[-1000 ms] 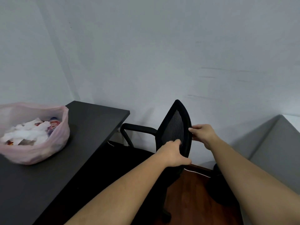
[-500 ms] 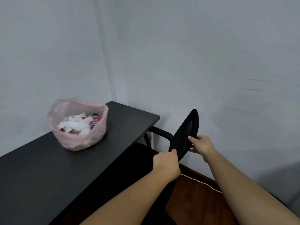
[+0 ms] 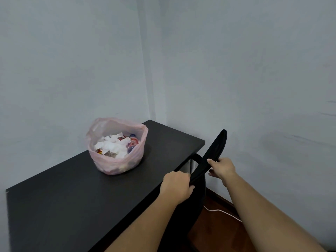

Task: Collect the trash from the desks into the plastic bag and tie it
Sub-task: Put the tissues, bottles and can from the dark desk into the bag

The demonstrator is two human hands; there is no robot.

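Fingers [image 3: 212,162] around the chair back [image 3: 217,144]

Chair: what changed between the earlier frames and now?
The chair has been pushed in toward the desk; its back now stands by the desk's edge. The left hand and right hand still grip the chair back; neither let go. The plastic bag stays open on the desk, untied.

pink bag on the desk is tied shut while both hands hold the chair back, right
Not quite. The head view shows the pink bag open at the top, not tied shut, with crumpled tissues visible inside. It does sit on the desk, and the left hand and right hand do hold the chair back.
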